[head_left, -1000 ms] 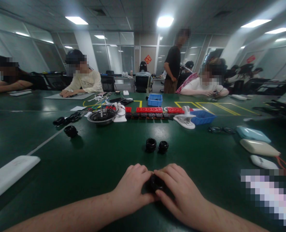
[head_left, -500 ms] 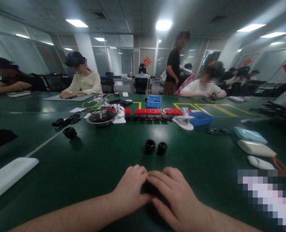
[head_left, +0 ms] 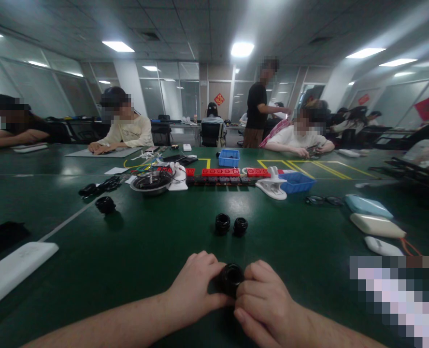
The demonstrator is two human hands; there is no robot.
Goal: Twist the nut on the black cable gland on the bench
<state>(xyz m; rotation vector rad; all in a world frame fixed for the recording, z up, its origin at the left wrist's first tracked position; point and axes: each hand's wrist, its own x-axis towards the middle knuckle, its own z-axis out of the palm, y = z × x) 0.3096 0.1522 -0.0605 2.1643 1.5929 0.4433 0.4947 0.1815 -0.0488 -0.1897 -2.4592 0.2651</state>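
A glossy black round fitting (head_left: 232, 276) with a hole in its top stands near the table's front, between my two hands. My left hand (head_left: 198, 280) grips it from the left, fingers behind and thumb in front. On the other side, my right hand (head_left: 263, 295) has its curled fingers pressed against the fitting's right side. The lower part of the piece is hidden by my fingers. Farther back stand two similar black fittings, a larger one (head_left: 222, 224) and a smaller one (head_left: 240, 226), side by side. Another black fitting (head_left: 106, 205) lies off to the left.
Mid-table lie a row of red blocks (head_left: 221, 172), a white clamp (head_left: 272, 184), a blue bin (head_left: 297, 182) and a round dish of cables (head_left: 152, 183). Left is a white device (head_left: 19, 275); right are a beige case (head_left: 377, 225) and glasses (head_left: 323, 200). People sit across the table.
My right fingers have moved from over the black fitting to its right side, so its top and hole now show. The left hand stays at its left. A hand at the far left has left view.
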